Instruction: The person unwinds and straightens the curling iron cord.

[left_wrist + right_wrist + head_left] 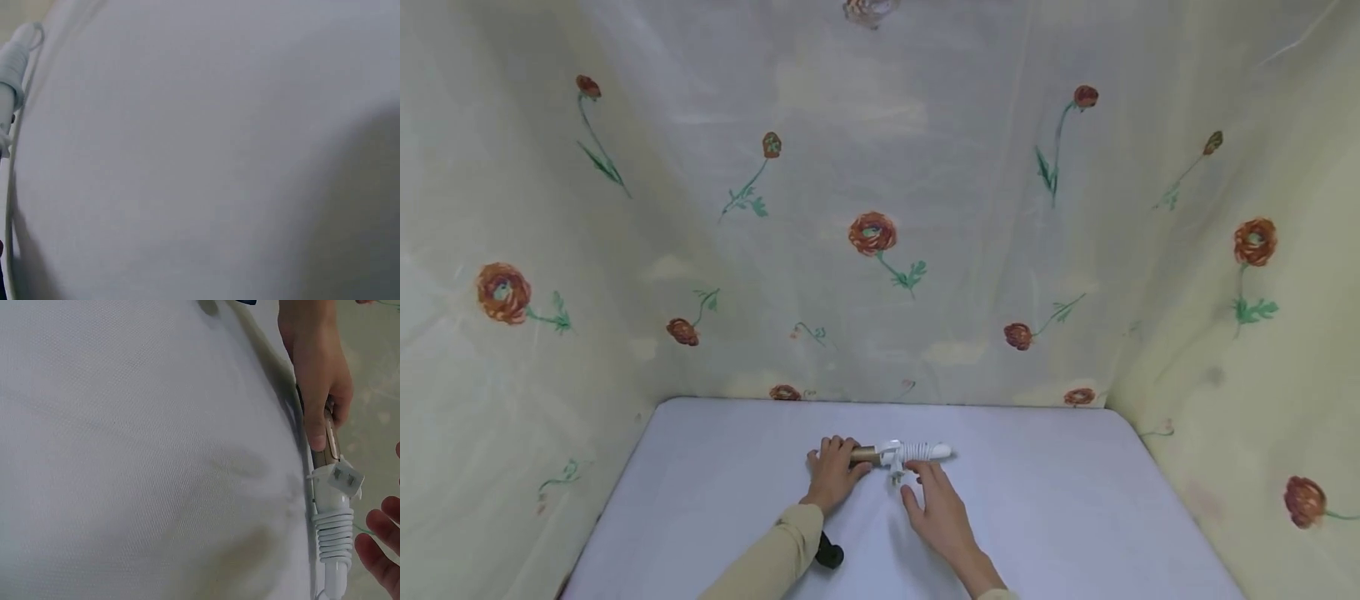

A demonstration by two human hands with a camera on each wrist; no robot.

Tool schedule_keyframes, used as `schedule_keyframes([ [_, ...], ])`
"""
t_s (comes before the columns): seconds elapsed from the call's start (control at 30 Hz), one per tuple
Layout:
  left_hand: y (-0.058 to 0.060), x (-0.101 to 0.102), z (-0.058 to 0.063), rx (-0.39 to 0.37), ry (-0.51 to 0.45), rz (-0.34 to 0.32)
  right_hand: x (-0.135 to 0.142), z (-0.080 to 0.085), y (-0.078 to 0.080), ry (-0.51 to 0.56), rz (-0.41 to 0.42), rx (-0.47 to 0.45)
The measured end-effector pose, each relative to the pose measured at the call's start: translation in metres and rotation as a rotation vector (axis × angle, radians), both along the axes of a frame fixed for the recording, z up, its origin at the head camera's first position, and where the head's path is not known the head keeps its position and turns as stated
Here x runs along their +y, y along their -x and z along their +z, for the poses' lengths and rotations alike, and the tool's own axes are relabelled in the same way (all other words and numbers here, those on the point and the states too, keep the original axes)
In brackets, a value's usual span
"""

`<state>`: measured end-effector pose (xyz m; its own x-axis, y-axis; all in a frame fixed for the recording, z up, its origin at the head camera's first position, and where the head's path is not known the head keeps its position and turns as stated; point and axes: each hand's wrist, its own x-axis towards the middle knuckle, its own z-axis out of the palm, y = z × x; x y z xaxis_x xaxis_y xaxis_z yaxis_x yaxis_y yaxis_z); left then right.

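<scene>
A curling iron with a white handle (925, 451) and a gold barrel (865, 455) lies crosswise on the table. Its white cord (335, 536) is wound in several turns round the handle, and the two-prong plug (345, 479) sticks out where handle meets barrel. My left hand (832, 475) grips the barrel, thumb along the near side. My right hand (938, 510) is beside the handle, close to the plug, with fingers loosely bent and apart. In the left wrist view only the handle (12, 65) shows, at the left edge.
The table has a white cover (1060, 500) with rounded far corners. Flower-printed sheeting (880, 333) hangs behind it and along both sides. A dark rounded object (829, 552) shows beside my left sleeve (775, 554).
</scene>
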<state>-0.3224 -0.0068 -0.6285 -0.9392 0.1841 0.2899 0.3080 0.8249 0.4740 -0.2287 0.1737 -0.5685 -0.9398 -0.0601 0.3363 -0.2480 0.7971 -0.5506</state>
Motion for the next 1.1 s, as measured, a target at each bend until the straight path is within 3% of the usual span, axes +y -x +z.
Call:
schedule_keyframes([
  [0.17,-0.012,-0.002,0.01,0.049,-0.043,0.022,-0.005,-0.001,0.005,0.075,-0.015,-0.026],
  [0.37,-0.018,-0.003,0.028,0.147,-0.058,0.033,-0.014,0.001,0.014,0.17,-0.072,-0.067],
  [0.7,-0.026,-0.009,0.046,0.136,-0.045,0.077,-0.031,0.001,0.019,0.328,-0.095,-0.023],
  [0.93,-0.029,-0.018,0.057,0.179,-0.064,0.096,-0.031,0.013,0.019,0.325,-0.097,0.027],
  [1.1,-0.03,-0.023,0.061,0.217,-0.056,0.061,-0.025,0.027,0.019,0.252,-0.054,0.004],
])
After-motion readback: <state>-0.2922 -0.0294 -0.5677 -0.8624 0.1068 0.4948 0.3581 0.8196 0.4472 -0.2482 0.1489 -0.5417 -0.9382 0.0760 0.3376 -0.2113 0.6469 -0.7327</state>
